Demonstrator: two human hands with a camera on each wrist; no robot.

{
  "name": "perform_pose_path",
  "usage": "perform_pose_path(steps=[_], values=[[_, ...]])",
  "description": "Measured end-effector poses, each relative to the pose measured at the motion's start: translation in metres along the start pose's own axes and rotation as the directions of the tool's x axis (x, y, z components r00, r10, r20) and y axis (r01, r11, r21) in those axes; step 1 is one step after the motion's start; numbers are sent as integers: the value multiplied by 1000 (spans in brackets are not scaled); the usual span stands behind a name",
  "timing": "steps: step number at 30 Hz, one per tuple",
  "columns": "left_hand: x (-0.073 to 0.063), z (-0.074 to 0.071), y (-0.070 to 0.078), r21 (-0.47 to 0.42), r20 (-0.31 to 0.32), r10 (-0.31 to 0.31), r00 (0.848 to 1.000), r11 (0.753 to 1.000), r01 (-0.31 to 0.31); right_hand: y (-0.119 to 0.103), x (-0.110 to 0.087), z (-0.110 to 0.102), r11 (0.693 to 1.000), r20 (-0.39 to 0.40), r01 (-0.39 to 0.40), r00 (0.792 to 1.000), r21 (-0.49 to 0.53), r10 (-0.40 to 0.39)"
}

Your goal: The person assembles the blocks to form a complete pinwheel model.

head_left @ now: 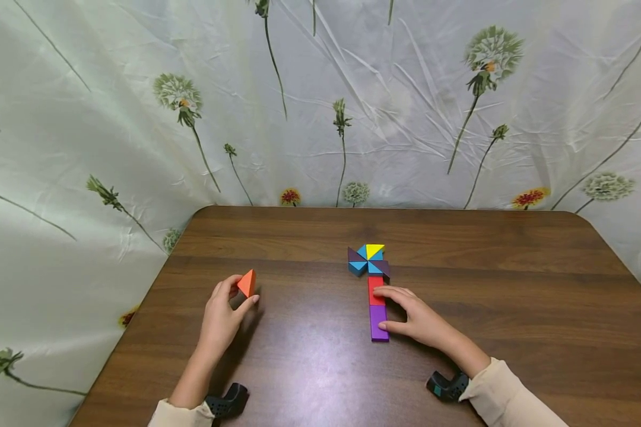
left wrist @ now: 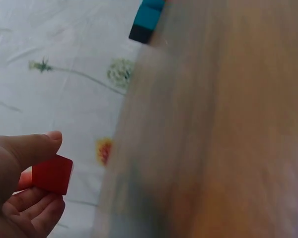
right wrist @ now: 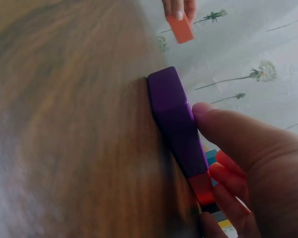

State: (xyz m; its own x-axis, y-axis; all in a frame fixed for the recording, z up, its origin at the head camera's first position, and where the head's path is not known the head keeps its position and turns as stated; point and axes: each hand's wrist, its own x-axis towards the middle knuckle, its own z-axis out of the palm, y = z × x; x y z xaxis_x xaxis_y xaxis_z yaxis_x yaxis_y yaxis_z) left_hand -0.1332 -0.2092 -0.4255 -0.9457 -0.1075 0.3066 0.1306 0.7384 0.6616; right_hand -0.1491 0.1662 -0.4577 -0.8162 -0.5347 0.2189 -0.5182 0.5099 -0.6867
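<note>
Left hand (head_left: pixel 221 317) pinches an orange triangular block (head_left: pixel 247 283) between thumb and fingertips, raised just off the brown surface (head_left: pixel 513 284). Right hand (head_left: pixel 413 314), fingers loosely extended, rests against a red block (head_left: pixel 375 289) and a purple block (head_left: pixel 378 323) lying end to end at its left. Just beyond its fingertips, touching the red block: a pinwheel of blue, purple and yellow triangles (head_left: pixel 369 260).

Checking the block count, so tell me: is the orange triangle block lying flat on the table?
No, the left hand pinches the orange triangle block above the table.
</note>
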Motion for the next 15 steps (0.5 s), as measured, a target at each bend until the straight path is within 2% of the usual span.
perform_pose_path(steps=[8, 15], values=[[7, 7, 25, -50, -49, 145, 988, 988, -147, -1, 0, -1, 1000, 8, -13, 1000, 2, 13], [15, 21, 44, -96, -44, 230, 972, 968, -233, -2, 0, -1, 1000, 13, -17, 1000, 3, 17]])
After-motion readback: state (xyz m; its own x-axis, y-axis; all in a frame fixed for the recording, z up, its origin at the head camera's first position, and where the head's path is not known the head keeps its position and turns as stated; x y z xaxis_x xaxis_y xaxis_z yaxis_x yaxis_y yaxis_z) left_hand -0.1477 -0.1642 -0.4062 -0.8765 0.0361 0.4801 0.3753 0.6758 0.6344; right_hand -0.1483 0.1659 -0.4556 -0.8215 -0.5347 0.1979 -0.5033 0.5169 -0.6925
